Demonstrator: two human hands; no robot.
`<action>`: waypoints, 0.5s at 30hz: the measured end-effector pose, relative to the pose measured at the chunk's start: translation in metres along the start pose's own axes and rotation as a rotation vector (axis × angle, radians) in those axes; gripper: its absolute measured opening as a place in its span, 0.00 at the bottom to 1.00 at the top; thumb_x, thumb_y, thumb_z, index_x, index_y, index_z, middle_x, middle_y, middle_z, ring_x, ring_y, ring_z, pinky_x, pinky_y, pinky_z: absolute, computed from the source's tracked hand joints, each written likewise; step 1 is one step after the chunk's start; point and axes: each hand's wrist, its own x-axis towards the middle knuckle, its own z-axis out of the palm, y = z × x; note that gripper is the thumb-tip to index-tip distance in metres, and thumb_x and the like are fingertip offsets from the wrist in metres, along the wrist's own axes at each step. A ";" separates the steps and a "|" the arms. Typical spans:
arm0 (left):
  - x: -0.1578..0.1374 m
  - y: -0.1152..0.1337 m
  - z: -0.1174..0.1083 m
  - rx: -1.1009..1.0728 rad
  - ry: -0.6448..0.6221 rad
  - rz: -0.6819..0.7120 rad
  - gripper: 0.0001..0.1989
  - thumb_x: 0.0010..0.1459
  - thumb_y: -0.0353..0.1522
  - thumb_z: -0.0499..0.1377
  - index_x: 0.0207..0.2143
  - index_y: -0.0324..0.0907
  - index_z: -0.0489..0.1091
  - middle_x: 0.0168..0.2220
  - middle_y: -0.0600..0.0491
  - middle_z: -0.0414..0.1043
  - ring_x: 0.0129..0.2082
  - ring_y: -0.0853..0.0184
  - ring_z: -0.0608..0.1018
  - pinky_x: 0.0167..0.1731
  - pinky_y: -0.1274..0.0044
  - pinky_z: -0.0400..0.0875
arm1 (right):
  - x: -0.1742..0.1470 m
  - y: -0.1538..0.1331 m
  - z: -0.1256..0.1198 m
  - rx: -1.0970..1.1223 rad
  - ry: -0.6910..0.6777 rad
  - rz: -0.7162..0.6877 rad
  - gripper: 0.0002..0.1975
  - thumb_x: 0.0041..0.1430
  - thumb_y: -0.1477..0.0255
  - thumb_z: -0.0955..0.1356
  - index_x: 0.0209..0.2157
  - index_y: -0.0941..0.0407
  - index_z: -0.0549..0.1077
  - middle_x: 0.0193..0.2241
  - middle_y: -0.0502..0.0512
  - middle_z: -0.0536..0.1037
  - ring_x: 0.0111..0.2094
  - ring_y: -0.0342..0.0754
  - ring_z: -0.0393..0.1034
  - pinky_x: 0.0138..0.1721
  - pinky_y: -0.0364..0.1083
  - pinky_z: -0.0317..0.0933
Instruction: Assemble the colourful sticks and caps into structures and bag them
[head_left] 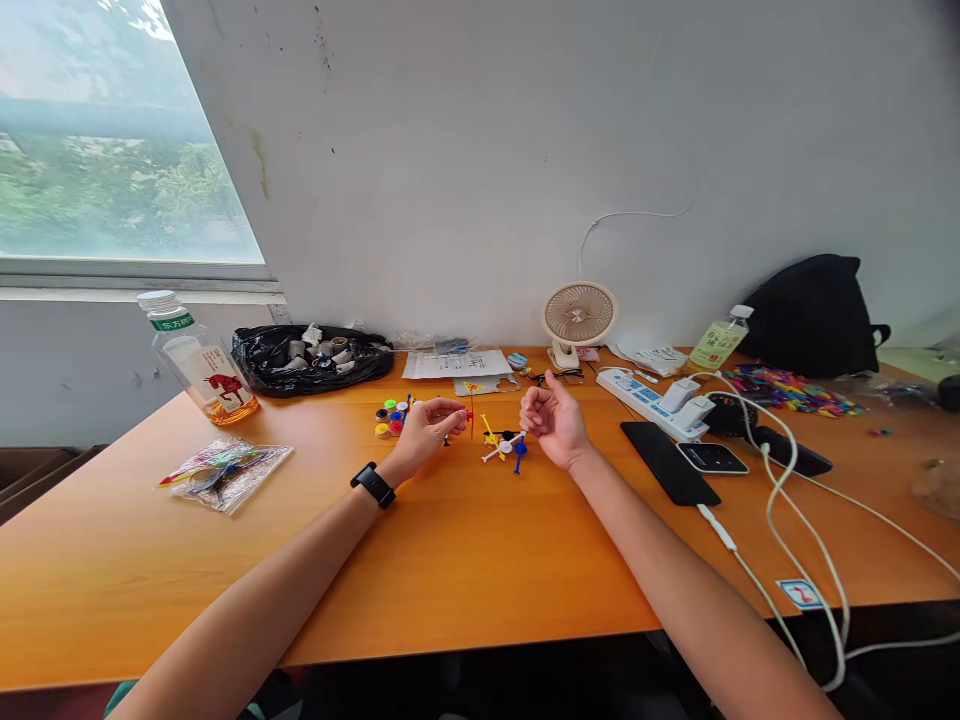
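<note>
My left hand point(429, 428), with a black watch on its wrist, pinches a thin red plastic stick point(472, 412). The stick stands upright, a small yellow flag point(473, 387) at its top. Beside it, my right hand point(556, 424) is raised with its fingers curled in and its thumb up; whether anything is inside is hidden. Between the hands, several small plastic pieces lie on the table: a yellow one point(489, 432), a white one point(504, 449) and a blue one point(520, 455). Small coloured round pieces point(383, 430) sit just left of my left hand, partly covered by it.
On the left stand a tea bottle point(210, 375), a clear bag point(229, 472) and a black plastic bag point(300, 362). Papers point(455, 364) and a fan point(577, 318) are at the back. Rightward lie a power strip point(649, 402), phones point(667, 462), cables and colourful pieces point(799, 390).
</note>
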 end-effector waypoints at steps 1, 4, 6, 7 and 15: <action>0.000 -0.002 0.000 0.015 0.004 -0.003 0.22 0.53 0.45 0.72 0.40 0.36 0.77 0.34 0.47 0.81 0.33 0.66 0.81 0.38 0.74 0.76 | 0.000 0.001 0.000 0.018 -0.005 0.004 0.29 0.61 0.45 0.68 0.20 0.55 0.69 0.14 0.46 0.55 0.17 0.40 0.42 0.20 0.43 0.40; 0.000 -0.008 -0.001 0.062 0.008 -0.008 0.23 0.54 0.46 0.72 0.42 0.36 0.77 0.34 0.46 0.81 0.33 0.64 0.82 0.36 0.74 0.76 | 0.002 0.003 -0.001 0.044 -0.010 0.012 0.29 0.62 0.46 0.69 0.20 0.56 0.70 0.14 0.46 0.57 0.16 0.39 0.42 0.20 0.43 0.40; 0.001 -0.011 -0.002 0.087 0.004 -0.004 0.24 0.55 0.47 0.71 0.43 0.37 0.76 0.34 0.46 0.82 0.34 0.63 0.82 0.36 0.73 0.77 | 0.004 0.001 -0.005 0.043 0.003 0.001 0.28 0.62 0.46 0.69 0.21 0.55 0.71 0.14 0.46 0.58 0.16 0.39 0.42 0.19 0.43 0.41; 0.001 -0.013 -0.003 0.099 -0.001 0.001 0.24 0.55 0.47 0.71 0.43 0.37 0.76 0.35 0.46 0.82 0.34 0.63 0.82 0.36 0.73 0.77 | 0.005 -0.001 -0.008 0.039 0.022 -0.015 0.28 0.61 0.46 0.69 0.21 0.55 0.71 0.14 0.46 0.58 0.16 0.39 0.43 0.19 0.43 0.41; 0.003 -0.019 -0.004 0.134 0.008 0.020 0.22 0.57 0.44 0.69 0.46 0.38 0.77 0.36 0.46 0.82 0.34 0.62 0.83 0.38 0.70 0.80 | 0.020 -0.017 -0.076 -0.399 0.504 -0.172 0.24 0.57 0.49 0.71 0.22 0.55 0.69 0.16 0.45 0.61 0.17 0.40 0.49 0.20 0.43 0.42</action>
